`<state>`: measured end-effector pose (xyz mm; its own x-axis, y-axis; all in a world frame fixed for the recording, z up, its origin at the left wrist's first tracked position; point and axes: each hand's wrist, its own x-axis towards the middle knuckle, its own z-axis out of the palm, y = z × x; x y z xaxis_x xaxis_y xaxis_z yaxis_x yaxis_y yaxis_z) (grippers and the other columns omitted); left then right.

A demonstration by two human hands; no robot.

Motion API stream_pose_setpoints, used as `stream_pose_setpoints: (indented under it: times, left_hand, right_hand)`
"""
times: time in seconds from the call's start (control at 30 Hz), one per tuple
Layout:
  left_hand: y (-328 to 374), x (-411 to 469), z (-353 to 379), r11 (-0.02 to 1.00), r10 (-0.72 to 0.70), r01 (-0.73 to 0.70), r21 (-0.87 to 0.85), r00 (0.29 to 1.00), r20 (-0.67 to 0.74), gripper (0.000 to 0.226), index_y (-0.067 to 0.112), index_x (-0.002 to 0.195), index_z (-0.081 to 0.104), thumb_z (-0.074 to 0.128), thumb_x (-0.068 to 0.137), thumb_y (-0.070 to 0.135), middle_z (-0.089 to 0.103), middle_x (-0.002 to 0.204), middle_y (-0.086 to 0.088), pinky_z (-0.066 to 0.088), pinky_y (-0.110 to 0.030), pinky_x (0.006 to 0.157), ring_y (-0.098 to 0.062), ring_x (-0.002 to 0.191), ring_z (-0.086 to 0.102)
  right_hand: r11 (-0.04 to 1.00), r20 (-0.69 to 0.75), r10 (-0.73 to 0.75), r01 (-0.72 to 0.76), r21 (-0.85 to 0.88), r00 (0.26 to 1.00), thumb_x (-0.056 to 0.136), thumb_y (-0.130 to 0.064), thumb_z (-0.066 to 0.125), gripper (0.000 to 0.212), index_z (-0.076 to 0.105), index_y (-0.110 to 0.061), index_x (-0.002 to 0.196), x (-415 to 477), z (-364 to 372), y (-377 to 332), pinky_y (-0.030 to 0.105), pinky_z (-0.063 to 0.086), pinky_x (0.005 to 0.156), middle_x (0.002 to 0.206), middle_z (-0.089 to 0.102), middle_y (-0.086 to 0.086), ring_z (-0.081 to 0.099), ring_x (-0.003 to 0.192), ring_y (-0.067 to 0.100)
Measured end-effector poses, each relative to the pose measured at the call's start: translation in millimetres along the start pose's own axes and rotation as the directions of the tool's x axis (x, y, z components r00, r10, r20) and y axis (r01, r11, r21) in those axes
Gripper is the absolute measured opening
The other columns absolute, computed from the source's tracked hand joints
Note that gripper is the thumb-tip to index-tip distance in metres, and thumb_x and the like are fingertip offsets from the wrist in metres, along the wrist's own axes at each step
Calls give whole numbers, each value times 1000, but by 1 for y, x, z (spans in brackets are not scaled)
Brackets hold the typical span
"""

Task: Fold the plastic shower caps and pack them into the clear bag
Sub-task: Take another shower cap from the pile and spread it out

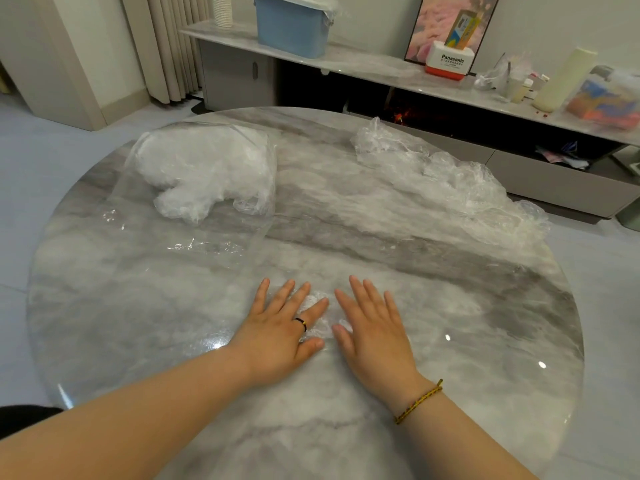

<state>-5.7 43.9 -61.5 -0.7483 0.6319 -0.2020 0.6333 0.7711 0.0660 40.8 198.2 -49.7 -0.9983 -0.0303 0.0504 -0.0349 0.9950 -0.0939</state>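
Both hands lay flat with straight, slightly spread fingers, the left hand and right hand pressing a shower cap onto the near-middle of the marble table. Its long axis could not be told. The clear bag lay far left, lengthwise far-to-near, with packed caps at its far end. Loose caps stretched diagonally along the far right.
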Motion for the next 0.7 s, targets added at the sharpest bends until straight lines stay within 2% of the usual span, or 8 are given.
stream_pose_setpoints:
  times: [0.07, 0.1, 0.13, 0.2, 0.43, 0.57, 0.63, 0.7]
  left_hand:
    - [0, 0, 1, 1000, 9, -9, -14, 1000, 11, 110, 32, 125, -31, -53, 22, 66, -19, 155, 0, -41, -34, 83, -19, 141, -21]
    - [0, 0, 2, 1000, 10, -10, -23, 1000, 4, 109, 32, 124, -32, -54, 23, 66, -19, 155, 0, -41, -33, 82, -19, 141, -21]
    - [0, 0, 2, 1000, 8, -8, -27, 1000, -3, 108, 32, 124, -33, -54, 23, 66, -19, 155, 0, -41, -33, 82, -19, 141, -21]
    - [0, 0, 2, 999, 0, 0, -37, 1000, -8, 108, 32, 123, -33, -54, 23, 65, -19, 155, 0, -41, -34, 82, -19, 141, -20]
    - [1, 1, 2, 998, -24, 24, -66, 1000, 6, 114, 30, 124, -31, -53, 18, 66, -21, 154, 2, -32, -39, 99, -16, 141, -22]
    - [3, 0, -2, 998, -20, 22, -56, 999, 28, 121, 29, 132, -29, -51, 21, 69, -24, 152, 5, -26, -43, 102, -16, 140, -23]
    - [1, -1, -6, 998, -34, 38, -53, 997, 67, 104, 31, 142, -20, -34, 51, 80, -26, 149, 9, -26, -44, 102, -16, 140, -23]
    - [1, -3, -15, 997, -60, 64, -39, 991, 116, 76, 32, 146, -13, -1, 82, 73, -22, 153, 4, -26, -45, 104, -14, 141, -21]
  right_hand:
    - [1000, 133, -26, 28, -9, 991, 85, -59, -20, 94, 49, -15, 133, 0, -1, 0, 31, 6, 108, 147, 32, 5, 33, 136, 22]
    - [999, 141, -49, 48, 11, 989, 67, -66, -34, 111, 30, -18, 144, 1, 3, 3, 26, -9, 108, 150, 5, -2, 10, 142, 16]
    - [999, 196, -38, 31, 42, 980, 50, -69, -43, 122, 13, -22, 148, 0, 3, 5, 23, -21, 103, 144, -14, -9, -12, 138, 9]
    - [998, 213, -59, 51, 43, 975, 36, -69, -49, 129, -1, -26, 148, -1, 2, 6, 19, -28, 97, 136, -26, -15, -27, 126, 2]
    - [997, 248, -42, 25, 68, 968, 31, -71, -48, 132, -3, -27, 148, 0, 2, 8, 21, -22, 103, 154, -14, -10, -24, 126, -3]
    - [994, 264, -49, 22, 104, 963, 34, -76, -43, 131, -1, -27, 148, 1, -2, 8, 21, -20, 104, 152, -15, -12, -20, 132, -2]
    - [982, 266, -30, -21, 187, 964, 55, -83, -25, 114, 5, -26, 148, 2, -6, 8, 20, -14, 108, 154, -8, -10, -14, 136, -1]
    - [954, 193, 77, -128, 270, 978, 78, -71, 10, 85, 15, -22, 147, 5, -15, 11, 23, 2, 113, 155, 12, -3, 7, 142, 9]
